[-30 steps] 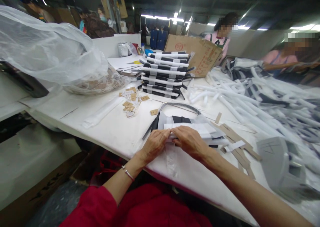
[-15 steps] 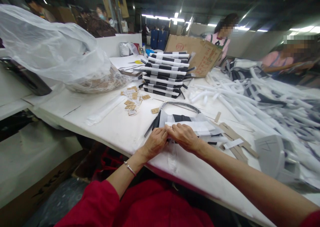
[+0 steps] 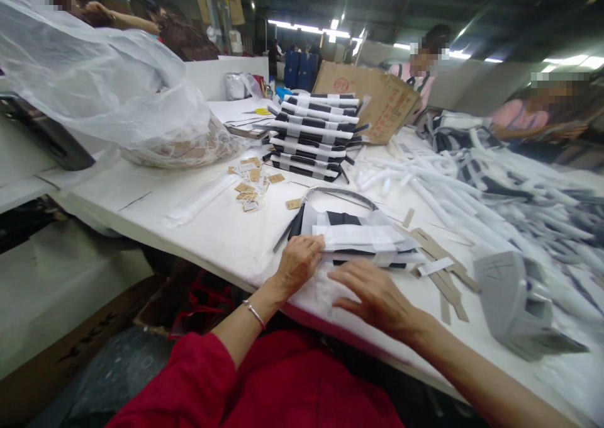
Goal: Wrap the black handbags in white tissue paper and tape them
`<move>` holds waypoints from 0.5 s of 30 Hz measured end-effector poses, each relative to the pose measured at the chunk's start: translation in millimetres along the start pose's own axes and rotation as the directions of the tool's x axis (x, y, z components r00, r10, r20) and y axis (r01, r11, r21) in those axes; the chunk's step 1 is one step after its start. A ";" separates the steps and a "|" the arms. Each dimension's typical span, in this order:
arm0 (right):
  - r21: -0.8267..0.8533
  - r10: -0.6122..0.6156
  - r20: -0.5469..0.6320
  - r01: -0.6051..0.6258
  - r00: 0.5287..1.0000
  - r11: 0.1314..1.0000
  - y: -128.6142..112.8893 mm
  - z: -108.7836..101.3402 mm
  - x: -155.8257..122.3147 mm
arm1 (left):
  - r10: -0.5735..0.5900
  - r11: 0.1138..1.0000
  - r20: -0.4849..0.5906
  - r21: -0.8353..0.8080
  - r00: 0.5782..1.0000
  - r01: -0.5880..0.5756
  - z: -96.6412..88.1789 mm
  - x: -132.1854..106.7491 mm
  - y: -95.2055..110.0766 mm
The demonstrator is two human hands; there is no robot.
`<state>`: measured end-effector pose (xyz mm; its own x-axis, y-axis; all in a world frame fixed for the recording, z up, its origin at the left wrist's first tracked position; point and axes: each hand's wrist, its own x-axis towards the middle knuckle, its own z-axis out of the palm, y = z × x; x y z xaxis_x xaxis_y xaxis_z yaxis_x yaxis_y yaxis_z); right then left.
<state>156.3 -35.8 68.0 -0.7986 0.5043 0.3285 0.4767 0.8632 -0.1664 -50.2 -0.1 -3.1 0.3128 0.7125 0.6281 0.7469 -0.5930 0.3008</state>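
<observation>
A folded black-and-white item (image 3: 363, 236) with a paper band and a grey strap lies on the white table (image 3: 207, 226) in front of me. My left hand (image 3: 298, 263) rests on its near left corner, fingers curled and pressing down on the edge. My right hand (image 3: 377, 299) hovers flat just in front of the item, fingers stretched out, over a clear plastic sleeve (image 3: 325, 289) at the table's near edge. It holds nothing.
A stack of banded black-and-white items (image 3: 314, 135) stands farther back. Brown tags (image 3: 250, 185) lie scattered left of it, cardboard strips (image 3: 441, 261) to the right, a grey tape dispenser (image 3: 514, 302) beyond. A big plastic bag (image 3: 104, 82), a cardboard box (image 3: 377, 97) and other workers surround the table.
My right hand has drawn back from the item toward me and opened flat. My left hand stays on the item's left corner. The view shifted slightly.
</observation>
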 end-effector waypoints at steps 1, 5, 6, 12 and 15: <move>0.037 -0.025 0.047 0.023 0.999 0.999 -7.3 4.9 -10.7 | 0.005 1.000 -0.001 -0.007 1.000 -0.005 -1.0 -0.2 -0.1; 0.069 0.073 0.141 -0.084 0.987 0.994 -22.3 28.4 -33.3 | 0.018 0.999 -0.008 -0.028 1.000 -0.018 -4.1 -0.1 0.8; 0.071 0.109 0.152 -0.121 0.982 0.990 -22.8 31.7 -33.2 | 0.021 0.999 -0.008 -0.031 1.000 -0.021 -4.3 -0.1 1.1; 0.089 0.111 0.244 -0.137 0.963 0.987 -15.9 26.5 -20.1 | 0.010 1.000 -0.035 -0.020 0.999 -0.010 -2.8 0.8 1.7; 0.076 0.082 0.282 -0.107 0.956 0.991 -12.6 22.5 -17.8 | 0.003 1.000 -0.053 -0.010 0.999 -0.004 -2.5 1.6 1.8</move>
<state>156.2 -55.1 43.3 -0.8281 0.5593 0.0386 0.5300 0.8034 -0.2712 -49.8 -0.9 0.2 0.2837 0.6898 0.6661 0.7398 -0.5994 0.3057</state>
